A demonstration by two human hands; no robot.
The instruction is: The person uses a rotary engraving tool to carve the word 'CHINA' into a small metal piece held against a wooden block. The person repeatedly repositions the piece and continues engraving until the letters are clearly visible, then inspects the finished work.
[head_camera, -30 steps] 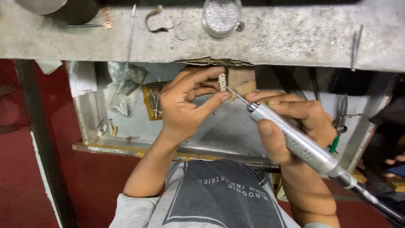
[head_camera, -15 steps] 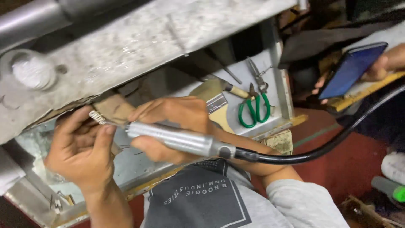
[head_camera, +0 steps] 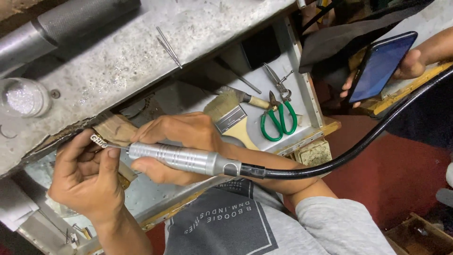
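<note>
The right hand (head_camera: 177, 141) is wrapped tight around a silver rotary handpiece (head_camera: 181, 158), its tip touching a small metal piece (head_camera: 99, 140). The left hand (head_camera: 87, 177) pinches that piece closed between thumb and fingers, just left of the handpiece. Right of the handpiece lie a flat brush (head_camera: 231, 115) and green-handled snips (head_camera: 279, 115).

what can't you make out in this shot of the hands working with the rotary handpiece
- Head view: the tool tip of the silver handpiece, too small where it meets the small metal piece.
- That piece's shape: mostly covered by the left hand fingers.
- Where the black hose leads: cut off by the right edge.
- The clear jar contents: blurred glitter.
- The right hand palm, behind the handpiece.
</note>
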